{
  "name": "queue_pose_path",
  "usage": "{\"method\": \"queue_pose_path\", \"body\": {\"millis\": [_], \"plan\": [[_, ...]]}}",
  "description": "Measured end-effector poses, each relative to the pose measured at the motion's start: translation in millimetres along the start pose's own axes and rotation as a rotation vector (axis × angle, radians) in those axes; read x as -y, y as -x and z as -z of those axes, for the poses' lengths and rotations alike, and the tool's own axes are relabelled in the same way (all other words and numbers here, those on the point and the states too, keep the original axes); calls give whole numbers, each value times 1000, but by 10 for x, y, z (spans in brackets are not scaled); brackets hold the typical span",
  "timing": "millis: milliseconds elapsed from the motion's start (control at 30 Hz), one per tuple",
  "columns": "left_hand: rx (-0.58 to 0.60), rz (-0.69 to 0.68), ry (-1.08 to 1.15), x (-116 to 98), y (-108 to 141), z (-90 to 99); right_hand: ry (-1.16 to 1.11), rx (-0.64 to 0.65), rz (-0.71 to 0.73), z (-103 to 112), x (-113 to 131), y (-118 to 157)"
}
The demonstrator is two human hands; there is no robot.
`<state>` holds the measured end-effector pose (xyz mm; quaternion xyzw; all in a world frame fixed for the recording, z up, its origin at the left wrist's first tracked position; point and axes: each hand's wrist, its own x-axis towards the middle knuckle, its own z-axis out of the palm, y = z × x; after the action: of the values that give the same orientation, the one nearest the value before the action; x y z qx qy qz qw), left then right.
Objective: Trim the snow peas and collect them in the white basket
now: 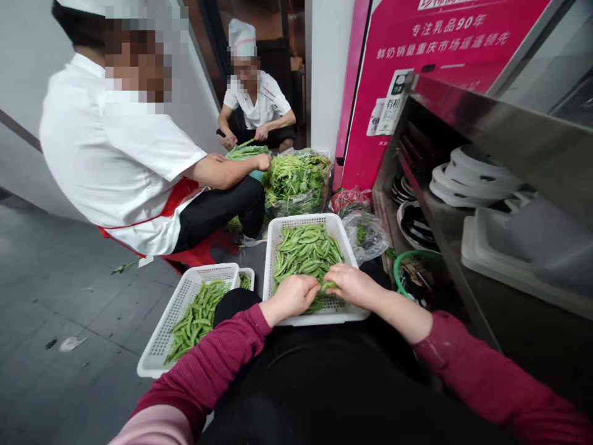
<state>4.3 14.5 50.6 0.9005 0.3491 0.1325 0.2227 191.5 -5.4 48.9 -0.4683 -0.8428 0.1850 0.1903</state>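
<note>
A white perforated basket (270, 259) full of green pea pods (308, 247) rests at my lap. Over its near end, my left hand (296, 294) is closed, thumb and fingers pinched together, and what it grips is too small to make out. Close beside it on the right, my right hand (351, 285) is closed on a green pod (329, 286). The fingertips of both hands nearly meet. A second white basket (160, 337) with more pods (197, 318) stands lower, to the left of my leg.
Two people in white, one seated on a red stool (222, 242), one squatting, work around heaped leafy greens (296, 176). Plastic bags (365, 235), a green-rimmed bin (397, 272) and a metal shelf (445, 247) with white dishes (472, 176) stand on the right.
</note>
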Motion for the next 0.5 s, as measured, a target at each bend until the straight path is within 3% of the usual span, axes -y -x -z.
{"method": "queue_pose_path", "body": {"millis": [167, 233, 300, 367, 400, 500], "plan": [[-259, 177, 413, -4, -13, -67, -640, -111, -372, -288, 94, -46], [-252, 236, 595, 12, -9, -118, -911, -184, -432, -394, 107, -40], [-184, 312, 726, 50, 16, -179, -1080, -363, -505, -442, 23, -54], [-123, 415, 822, 111, 64, -242, -1071, -538, -606, -453, -157, -88], [-119, 478, 872, 147, 93, -270, -961, -533, -664, -462, -264, -108], [-136, 686, 1064, 230, 187, -312, -426, -191, -778, -567, -513, -165]]}}
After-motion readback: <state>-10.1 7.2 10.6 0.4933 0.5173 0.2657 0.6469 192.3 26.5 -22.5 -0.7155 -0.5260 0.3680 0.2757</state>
